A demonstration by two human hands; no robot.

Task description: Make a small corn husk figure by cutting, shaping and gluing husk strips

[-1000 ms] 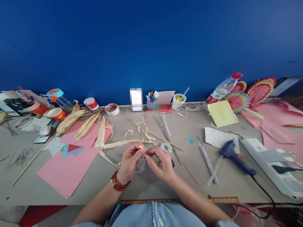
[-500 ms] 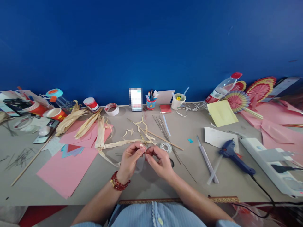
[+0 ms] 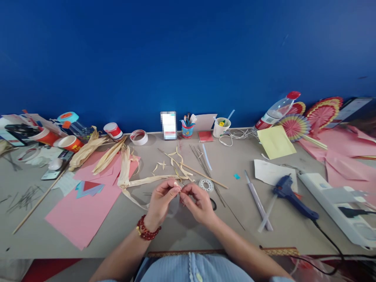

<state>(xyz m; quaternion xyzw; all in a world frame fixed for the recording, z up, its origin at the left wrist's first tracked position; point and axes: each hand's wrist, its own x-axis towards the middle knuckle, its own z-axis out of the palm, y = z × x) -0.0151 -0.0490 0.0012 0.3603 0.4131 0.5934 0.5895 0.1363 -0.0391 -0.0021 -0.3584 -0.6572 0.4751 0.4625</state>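
Note:
Above the front middle of the table, my left hand (image 3: 163, 199) and my right hand (image 3: 196, 201) meet at the fingertips. Both are closed in a pinch on something small and pale, too small to name. Red beads circle my left wrist. Dried husk strips (image 3: 152, 179) lie just beyond my hands. A clear tape roll (image 3: 206, 185) sits right beside my right hand, with thin wires (image 3: 219, 192) and a wooden stick (image 3: 205, 175) near it. A black ring (image 3: 213, 204) is partly hidden by my right hand.
Pink paper (image 3: 84, 215) and dried husks (image 3: 86, 150) lie left. A utility knife (image 3: 258, 201), blue glue gun (image 3: 295, 197) and power strip (image 3: 337, 211) are right. Along the back stand a phone (image 3: 169, 125), a pen cup (image 3: 187, 130), a white cup (image 3: 221, 127) and a bottle (image 3: 274, 112).
The fingertips have shifted very slightly while staying together. Otherwise the view has only moved a little.

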